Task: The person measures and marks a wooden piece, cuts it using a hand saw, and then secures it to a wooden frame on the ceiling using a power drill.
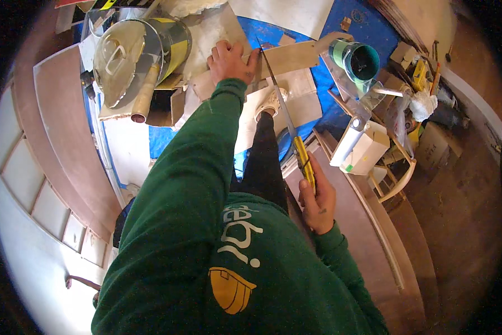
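My left hand (230, 62) presses with bent fingers on a light wooden board (290, 56) lying across cardboard and other sheets near the top. My right hand (318, 198) grips the yellow handle (303, 159) of a long, thin handsaw (281, 100), whose blade reaches up across the board, just right of my left fingers. My foot in a white clog (266, 106) is just beyond the board, towards me, beside the blade.
A large paint can (173, 42) with a coated lid and a roller stand left. A teal bucket (362, 58), cardboard box (368, 151), wooden chair (401, 181) and tool clutter are right. Blue sheeting (334, 17) lies under the work; long panels (61, 111) line the left.
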`<state>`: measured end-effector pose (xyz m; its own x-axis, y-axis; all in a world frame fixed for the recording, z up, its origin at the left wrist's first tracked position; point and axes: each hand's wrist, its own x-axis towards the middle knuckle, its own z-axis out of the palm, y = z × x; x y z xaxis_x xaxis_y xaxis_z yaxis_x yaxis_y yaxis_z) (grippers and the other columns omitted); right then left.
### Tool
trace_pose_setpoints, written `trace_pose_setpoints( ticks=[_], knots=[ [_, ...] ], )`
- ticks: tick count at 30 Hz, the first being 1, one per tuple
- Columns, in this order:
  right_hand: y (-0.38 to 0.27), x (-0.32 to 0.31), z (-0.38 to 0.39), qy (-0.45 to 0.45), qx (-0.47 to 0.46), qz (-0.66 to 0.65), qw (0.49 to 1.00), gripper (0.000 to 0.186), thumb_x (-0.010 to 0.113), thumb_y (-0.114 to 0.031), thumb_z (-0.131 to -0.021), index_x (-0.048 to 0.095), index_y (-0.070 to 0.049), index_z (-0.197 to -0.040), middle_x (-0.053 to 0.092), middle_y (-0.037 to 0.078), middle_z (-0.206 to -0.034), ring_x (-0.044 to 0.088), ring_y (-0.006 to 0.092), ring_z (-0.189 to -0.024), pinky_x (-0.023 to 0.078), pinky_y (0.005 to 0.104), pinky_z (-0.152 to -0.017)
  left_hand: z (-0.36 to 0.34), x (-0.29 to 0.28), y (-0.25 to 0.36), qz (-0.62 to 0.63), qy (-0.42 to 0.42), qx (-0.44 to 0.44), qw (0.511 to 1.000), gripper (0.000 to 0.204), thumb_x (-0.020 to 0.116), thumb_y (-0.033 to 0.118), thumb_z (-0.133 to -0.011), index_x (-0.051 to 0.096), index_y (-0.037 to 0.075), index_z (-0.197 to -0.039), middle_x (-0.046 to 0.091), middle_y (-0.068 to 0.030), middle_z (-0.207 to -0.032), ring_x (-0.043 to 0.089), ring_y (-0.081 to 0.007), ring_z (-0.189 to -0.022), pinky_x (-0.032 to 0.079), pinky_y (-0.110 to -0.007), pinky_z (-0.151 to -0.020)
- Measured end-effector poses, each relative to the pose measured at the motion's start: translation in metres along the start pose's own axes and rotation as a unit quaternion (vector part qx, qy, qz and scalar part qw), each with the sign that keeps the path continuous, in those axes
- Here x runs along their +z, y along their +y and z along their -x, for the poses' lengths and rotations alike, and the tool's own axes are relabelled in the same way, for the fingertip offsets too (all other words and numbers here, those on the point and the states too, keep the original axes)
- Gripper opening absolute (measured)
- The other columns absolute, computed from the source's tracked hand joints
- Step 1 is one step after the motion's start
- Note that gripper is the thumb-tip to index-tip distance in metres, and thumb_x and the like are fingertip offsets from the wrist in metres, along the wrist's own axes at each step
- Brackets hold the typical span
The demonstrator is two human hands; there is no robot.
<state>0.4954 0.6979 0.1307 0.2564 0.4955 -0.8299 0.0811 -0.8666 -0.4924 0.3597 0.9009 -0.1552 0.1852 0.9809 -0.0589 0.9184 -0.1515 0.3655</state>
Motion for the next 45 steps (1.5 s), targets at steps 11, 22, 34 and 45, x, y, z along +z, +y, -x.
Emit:
trace_pose_setpoints(
  ticks=[11,22,34,45],
  knots=[
    [-0.014,0.024,-0.060,0.026,-0.070,0.049,0.996,0.053,0.057,-0.027,-0.099,0.047,0.000,-0.144,0.070,0.020,-0.097,0.063,0.0168,-0.076,0.051,0.0329,-0.069,-0.001,-0.001,0.002,0.010,0.003,-0.006,1.000,0.041,0.067,0.052,-0.084,0.067,0.011,-0.086,0.053,-0.0115,-0.104,0.053,-0.0326,-0.100,0.043,-0.048,-0.084],
    [-0.028,0.037,-0.087,0.068,-0.181,0.133,0.972,0.051,0.055,-0.029,-0.101,0.048,0.002,-0.142,0.068,0.025,-0.110,0.069,0.0278,-0.089,0.052,0.0363,-0.078,0.001,0.020,-0.010,0.014,0.040,-0.024,0.999,0.025,0.063,0.038,-0.088,0.067,0.013,-0.087,0.056,-0.0081,-0.101,0.057,-0.0307,-0.098,0.045,-0.049,-0.083],
    [-0.048,0.018,-0.025,0.040,-0.064,0.108,0.991,0.049,0.054,-0.024,-0.102,0.048,0.002,-0.142,0.060,0.026,-0.131,0.060,0.0297,-0.121,0.045,0.0378,-0.102,-0.002,0.005,-0.008,0.028,-0.002,-0.051,0.998,0.024,0.062,0.036,-0.090,0.067,0.014,-0.087,0.057,-0.0093,-0.103,0.058,-0.0314,-0.099,0.046,-0.049,-0.083],
    [-0.051,0.022,-0.064,0.035,-0.082,0.138,0.986,0.047,0.055,-0.022,-0.100,0.049,0.000,-0.141,0.067,0.025,-0.113,0.068,0.0327,-0.101,0.051,0.0384,-0.086,-0.007,0.016,-0.013,0.010,0.033,-0.045,0.998,0.025,0.059,0.039,-0.090,0.067,0.015,-0.088,0.057,-0.0090,-0.102,0.058,-0.0323,-0.097,0.047,-0.050,-0.081]
  ],
)
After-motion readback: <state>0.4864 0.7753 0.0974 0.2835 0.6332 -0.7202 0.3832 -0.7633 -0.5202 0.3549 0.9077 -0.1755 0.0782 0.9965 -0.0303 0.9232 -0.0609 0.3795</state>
